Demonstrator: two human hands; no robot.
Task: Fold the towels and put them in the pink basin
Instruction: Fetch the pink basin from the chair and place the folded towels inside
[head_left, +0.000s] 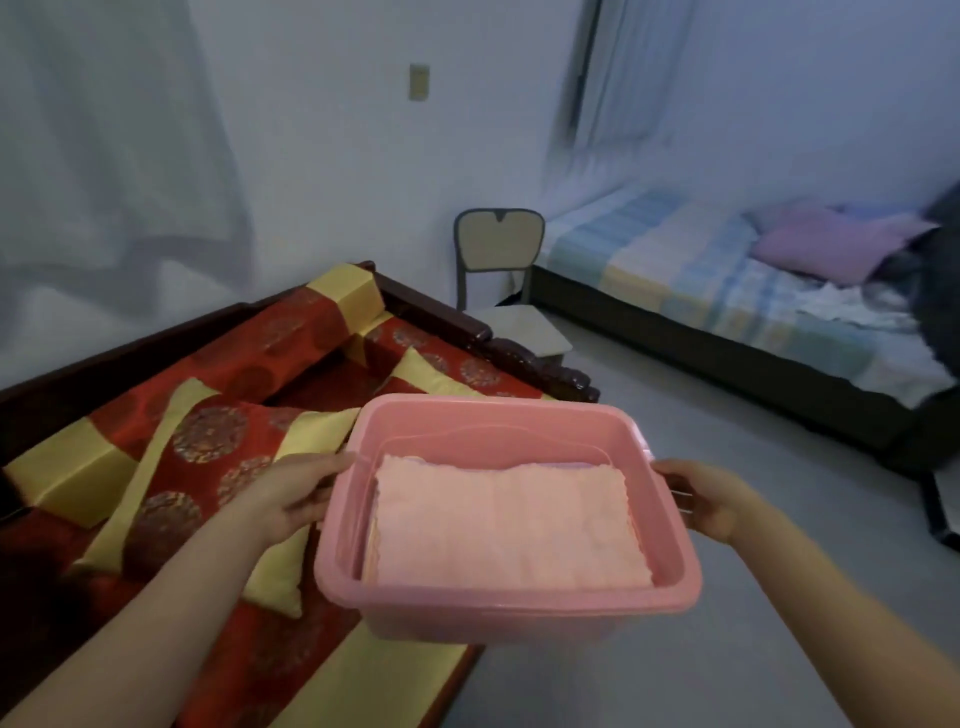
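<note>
Pink basin (506, 592) held up between both hands: left hand (291, 496) grips left rim, right hand (704, 501) curls round right handle. Folded pink towel (506, 525) lies flat inside, above red-and-yellow bedding (218, 415).

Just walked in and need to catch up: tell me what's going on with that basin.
A person is holding the pink basin with both hands: the left hand grips its left rim and the right hand grips the right edge. The basin looks lifted, above the edge of the red and gold couch and the floor. A folded pink towel lies flat inside, seemingly on top of others. A bed stands across the room.
</note>
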